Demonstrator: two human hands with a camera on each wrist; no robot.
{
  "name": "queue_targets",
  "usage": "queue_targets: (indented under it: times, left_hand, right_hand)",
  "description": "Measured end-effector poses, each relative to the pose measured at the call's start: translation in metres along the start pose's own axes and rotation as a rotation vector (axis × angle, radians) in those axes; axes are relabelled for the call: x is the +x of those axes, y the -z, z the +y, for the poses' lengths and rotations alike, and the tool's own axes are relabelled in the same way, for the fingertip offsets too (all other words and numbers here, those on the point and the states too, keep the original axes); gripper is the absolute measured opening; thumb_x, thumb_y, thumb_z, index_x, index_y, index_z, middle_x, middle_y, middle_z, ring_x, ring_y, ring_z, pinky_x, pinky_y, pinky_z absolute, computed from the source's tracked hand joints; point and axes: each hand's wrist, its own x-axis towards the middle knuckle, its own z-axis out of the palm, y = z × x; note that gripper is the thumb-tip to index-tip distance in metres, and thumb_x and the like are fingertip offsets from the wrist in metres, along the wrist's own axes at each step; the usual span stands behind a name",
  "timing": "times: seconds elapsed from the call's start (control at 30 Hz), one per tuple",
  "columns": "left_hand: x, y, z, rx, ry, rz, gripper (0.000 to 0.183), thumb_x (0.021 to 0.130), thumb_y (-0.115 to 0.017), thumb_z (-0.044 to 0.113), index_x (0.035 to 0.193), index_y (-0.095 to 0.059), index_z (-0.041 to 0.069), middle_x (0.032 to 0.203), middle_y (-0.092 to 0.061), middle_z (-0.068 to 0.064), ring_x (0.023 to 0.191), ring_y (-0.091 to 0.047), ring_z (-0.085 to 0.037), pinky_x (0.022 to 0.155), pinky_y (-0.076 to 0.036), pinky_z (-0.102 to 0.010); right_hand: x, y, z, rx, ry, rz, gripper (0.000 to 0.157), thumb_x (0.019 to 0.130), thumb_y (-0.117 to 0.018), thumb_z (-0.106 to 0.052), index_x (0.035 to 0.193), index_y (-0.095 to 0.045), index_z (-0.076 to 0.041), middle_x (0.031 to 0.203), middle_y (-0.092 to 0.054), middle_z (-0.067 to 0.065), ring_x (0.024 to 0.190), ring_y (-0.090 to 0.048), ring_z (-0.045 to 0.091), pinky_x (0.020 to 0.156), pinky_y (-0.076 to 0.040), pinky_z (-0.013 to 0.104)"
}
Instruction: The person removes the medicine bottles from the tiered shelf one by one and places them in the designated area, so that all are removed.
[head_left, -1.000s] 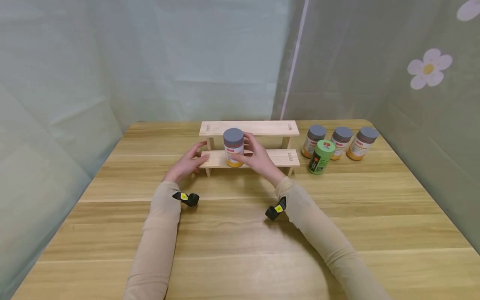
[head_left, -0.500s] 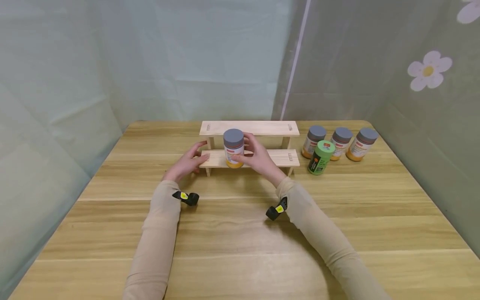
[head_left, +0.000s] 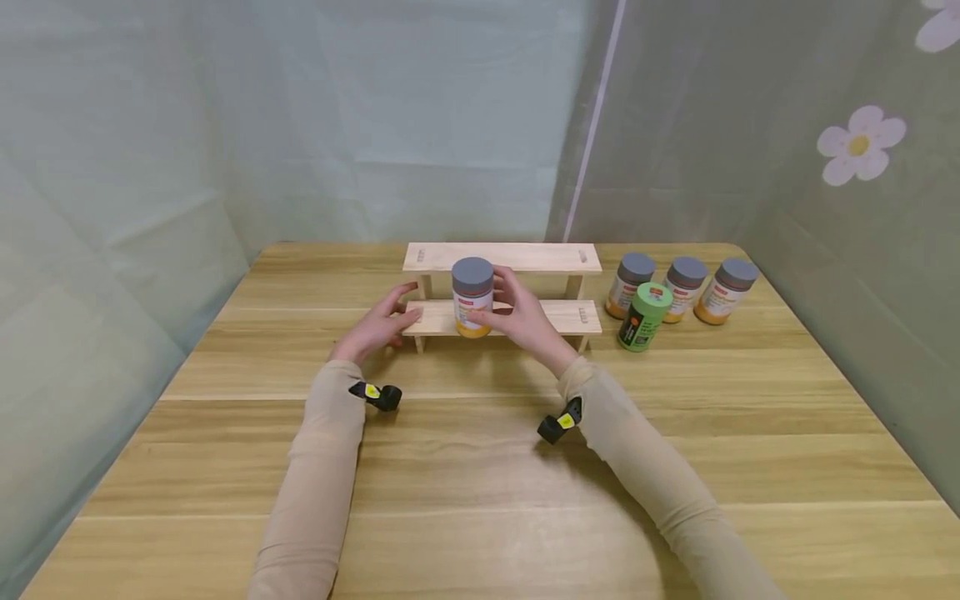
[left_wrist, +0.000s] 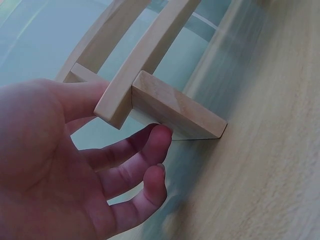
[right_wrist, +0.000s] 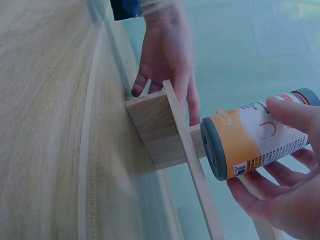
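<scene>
A two-step wooden rack [head_left: 573,317] stands on the table. My left hand [head_left: 378,325] is at the left end of its lower board; in the left wrist view, that hand [left_wrist: 75,160] holds the board's end [left_wrist: 120,102], other fingers curled beside the rack's leg. A supplement bottle [head_left: 472,292] with grey lid, white label and orange lower part is gripped by my right hand [head_left: 525,321] between thumb and fingers. In the right wrist view, the bottle's base [right_wrist: 215,150] is close to the lower board [right_wrist: 185,135]; I cannot tell whether they touch.
Three matching grey-lidded bottles, the left one [head_left: 630,271], middle one [head_left: 684,292] and right one [head_left: 723,292], stand at the table's back right. A green-lidded jar [head_left: 643,317] stands before them. Behind the table [head_left: 465,467] hangs a pale curtain [head_left: 375,125].
</scene>
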Motion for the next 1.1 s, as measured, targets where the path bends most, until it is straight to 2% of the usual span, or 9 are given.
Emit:
queue_targets:
  times: [0.2, 0.4, 0.67, 1.1]
  left_hand:
    - [-0.013, -0.001, 0.021, -0.011, 0.022, -0.022, 0.062, 0.103, -0.045, 0.024, 0.156, -0.014, 0.017, 0.142, -0.032, -0.031, 0.118, -0.044, -0.037, 0.086, -0.047, -0.042]
    - [-0.023, -0.001, 0.03, -0.012, 0.019, -0.033, 0.062, 0.103, -0.044, 0.024, 0.156, -0.013, 0.015, 0.146, -0.029, -0.032, 0.12, -0.044, -0.039, 0.087, -0.046, -0.041]
    - [0.0, -0.001, -0.003, 0.011, -0.015, -0.006, 0.065, 0.102, -0.046, 0.033, 0.156, -0.012, 0.023, 0.145, -0.032, -0.029, 0.12, -0.045, -0.037, 0.077, -0.046, -0.03]
    - [0.002, -0.002, -0.004, -0.016, -0.017, 0.0, 0.065, 0.102, -0.048, 0.03, 0.156, -0.013, 0.022, 0.141, -0.034, -0.028, 0.108, -0.046, -0.03, 0.073, -0.046, -0.029]
  right_hand:
    - [-0.003, 0.001, 0.001, -0.004, 0.007, 0.017, 0.069, 0.086, -0.073, -0.012, 0.145, -0.038, -0.017, 0.141, -0.05, 0.014, 0.125, -0.054, 0.031, 0.102, -0.047, 0.044]
    - [-0.008, 0.009, -0.001, -0.008, 0.019, 0.035, 0.069, 0.086, -0.073, -0.013, 0.144, -0.038, -0.018, 0.138, -0.052, 0.013, 0.122, -0.056, 0.03, 0.101, -0.048, 0.044]
    - [-0.011, 0.016, -0.002, -0.032, 0.045, 0.037, 0.068, 0.086, -0.073, -0.013, 0.144, -0.038, -0.019, 0.137, -0.053, 0.012, 0.119, -0.057, 0.029, 0.099, -0.049, 0.043]
    - [-0.03, 0.045, 0.005, -0.087, 0.03, 0.065, 0.07, 0.084, -0.075, -0.01, 0.145, -0.039, -0.016, 0.14, -0.052, 0.016, 0.123, -0.056, 0.034, 0.1, -0.047, 0.05]
